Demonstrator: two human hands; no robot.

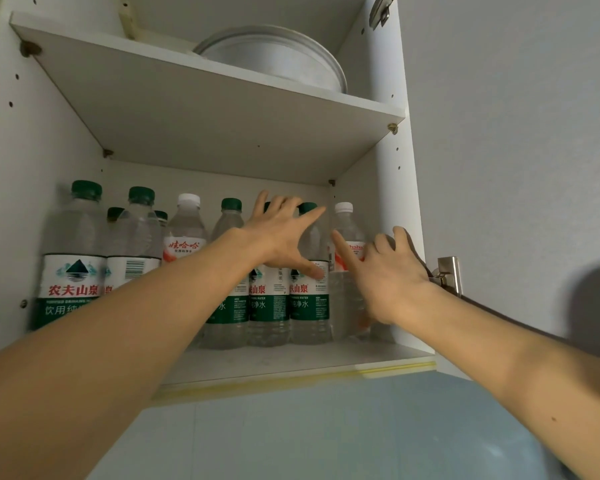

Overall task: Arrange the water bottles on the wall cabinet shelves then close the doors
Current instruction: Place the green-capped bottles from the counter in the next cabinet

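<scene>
Several water bottles stand upright on the lower shelf (291, 362) of the open wall cabinet. Most have green caps and green labels, like the big one (71, 258) at far left. Two are white-capped with red labels: one (186, 233) left of centre, one (345, 237) at the right end. My left hand (281, 233) is spread open over the green-capped bottles in the middle, its thumb touching the label of one (307, 306). My right hand (381, 271) is open, fingers apart, against the right white-capped bottle without closing round it.
The upper shelf (222, 109) carries a round white basin (278, 58). A metal hinge (445, 275) sticks out from the cabinet's right side wall next to my right wrist. Pale blue tiles (326, 427) cover the wall below. No door is in view.
</scene>
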